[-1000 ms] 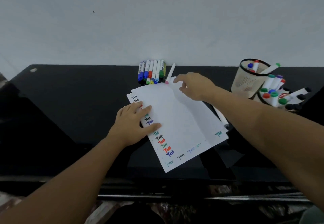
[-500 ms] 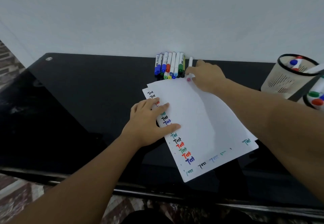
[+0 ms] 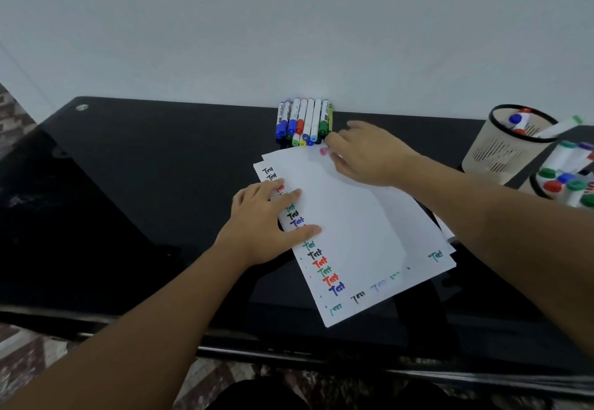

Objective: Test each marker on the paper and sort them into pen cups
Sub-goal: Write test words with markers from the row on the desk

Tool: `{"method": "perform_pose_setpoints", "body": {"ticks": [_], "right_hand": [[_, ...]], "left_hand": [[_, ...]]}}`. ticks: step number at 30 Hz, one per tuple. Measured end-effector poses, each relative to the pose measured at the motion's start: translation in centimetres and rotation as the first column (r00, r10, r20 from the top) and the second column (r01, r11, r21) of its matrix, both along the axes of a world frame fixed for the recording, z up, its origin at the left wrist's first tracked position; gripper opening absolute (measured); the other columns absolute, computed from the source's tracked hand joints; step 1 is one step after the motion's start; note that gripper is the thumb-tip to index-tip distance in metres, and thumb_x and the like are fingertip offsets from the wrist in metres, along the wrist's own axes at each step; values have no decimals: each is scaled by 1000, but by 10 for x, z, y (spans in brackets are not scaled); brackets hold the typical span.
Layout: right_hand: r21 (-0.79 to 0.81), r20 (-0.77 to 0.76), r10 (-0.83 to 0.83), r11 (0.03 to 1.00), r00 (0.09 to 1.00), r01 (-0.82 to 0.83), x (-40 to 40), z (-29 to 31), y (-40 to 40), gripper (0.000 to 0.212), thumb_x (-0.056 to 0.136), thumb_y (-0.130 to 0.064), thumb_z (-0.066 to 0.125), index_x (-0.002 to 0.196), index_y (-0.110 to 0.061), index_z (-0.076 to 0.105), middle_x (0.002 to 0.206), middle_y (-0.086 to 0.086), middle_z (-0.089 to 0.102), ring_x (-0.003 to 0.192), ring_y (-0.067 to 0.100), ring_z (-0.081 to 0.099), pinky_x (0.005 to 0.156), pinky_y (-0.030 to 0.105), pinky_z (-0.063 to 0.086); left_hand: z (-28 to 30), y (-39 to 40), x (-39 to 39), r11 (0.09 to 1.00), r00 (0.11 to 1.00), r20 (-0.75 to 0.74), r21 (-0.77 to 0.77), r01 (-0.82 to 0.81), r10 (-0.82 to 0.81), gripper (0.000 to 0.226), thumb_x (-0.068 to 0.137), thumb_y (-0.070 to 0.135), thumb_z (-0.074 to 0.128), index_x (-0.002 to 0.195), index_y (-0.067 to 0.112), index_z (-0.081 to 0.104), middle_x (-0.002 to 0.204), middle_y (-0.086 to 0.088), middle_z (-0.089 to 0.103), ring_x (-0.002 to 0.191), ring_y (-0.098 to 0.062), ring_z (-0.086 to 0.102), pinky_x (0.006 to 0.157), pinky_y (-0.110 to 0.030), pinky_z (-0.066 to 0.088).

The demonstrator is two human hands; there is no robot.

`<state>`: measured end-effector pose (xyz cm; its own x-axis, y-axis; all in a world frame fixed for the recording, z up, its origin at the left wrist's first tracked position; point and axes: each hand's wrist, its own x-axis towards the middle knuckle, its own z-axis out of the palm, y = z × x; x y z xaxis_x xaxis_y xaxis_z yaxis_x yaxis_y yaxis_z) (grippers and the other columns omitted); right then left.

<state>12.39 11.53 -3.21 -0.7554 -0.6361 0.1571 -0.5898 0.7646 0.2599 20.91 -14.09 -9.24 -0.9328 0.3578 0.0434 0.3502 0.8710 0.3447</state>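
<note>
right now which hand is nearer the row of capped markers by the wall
Right. The right hand sits just beside the row of capped markers; the left hand rests further back, on the paper.

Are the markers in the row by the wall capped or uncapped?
Capped. Each marker in the row shows a coloured cap at its near end, with no bare tip visible.

Two pen cups [image 3: 504, 149], two hands [image 3: 260, 220], roughly nine loose markers [image 3: 303, 122].

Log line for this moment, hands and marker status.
left hand: flat on paper | right hand: at pink marker, grip unclear | marker row: untouched | pen cups: part-filled
</note>
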Motion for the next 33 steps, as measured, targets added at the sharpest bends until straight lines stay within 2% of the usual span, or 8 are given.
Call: {"method": "perform_pose_setpoints", "body": {"ticks": [2,7,11,16,19,24,29,33], "right_hand": [[-62,86,-20,998,996,25,13,-1,-8,33,109,-38,29,128,-18,47,103,4,62,79,23,56,72,40,50],[-204,314,-67,969,947,137,27,-13,-32,41,112,-38,32,144,-18,46,126,6,56,112,24,56,94,45,50],[-120,354,-58,987,933,107,36,-16,-48,39,112,-42,30,142,-24,47,115,4,57,100,22,58,88,44,51],[-1,360,-85,996,929,91,43,-13,-58,42,111,-51,24,147,-36,40,105,-2,63,89,16,56,71,35,46],[46,292,-89,996,952,79,45,-13,-57,44,109,-56,21,144,-38,42,98,-2,67,82,16,59,64,33,45],[3,279,-107,994,954,111,49,-17,-54,45,108,-60,23,139,-38,46,95,-4,69,82,16,63,60,30,44],[-230,371,-110,951,922,206,53,-10,-54,38,110,-37,38,146,-29,30,94,-5,57,67,9,52,57,32,40],[-387,475,-98,869,875,308,50,1,-47,33,108,-12,34,135,-31,38,106,6,64,85,25,65,76,48,56]], "left_hand": [[-1,1,0,1000,1000,-3,23,4,-4,96,71,97,31,150,44,40,163,12,24,150,-15,15,123,-42,4],[0,1,1,966,997,-36,250,-62,73,79,89,71,56,156,33,35,161,6,34,147,-14,26,122,-46,25],[-2,0,1,917,977,-96,374,-140,188,61,100,47,57,154,24,38,148,4,48,136,-12,36,111,-35,37],[-5,-2,0,934,972,-155,337,-116,177,46,104,34,54,147,19,52,130,3,62,122,-13,46,103,-35,44],[-8,-4,-3,943,965,-201,318,-95,165,34,103,32,55,134,20,65,122,5,69,115,-13,52,99,-40,48],[-5,-3,-3,947,976,-178,314,-65,126,27,102,32,57,126,24,69,112,12,70,111,-10,49,91,-27,42],[-3,-6,-3,908,948,-168,372,-193,270,25,103,34,54,121,22,67,114,8,66,111,-13,49,95,-36,47],[0,-11,-6,850,905,-78,384,-361,419,16,102,37,55,108,25,63,117,4,55,114,-15,43,95,-37,46]]}}
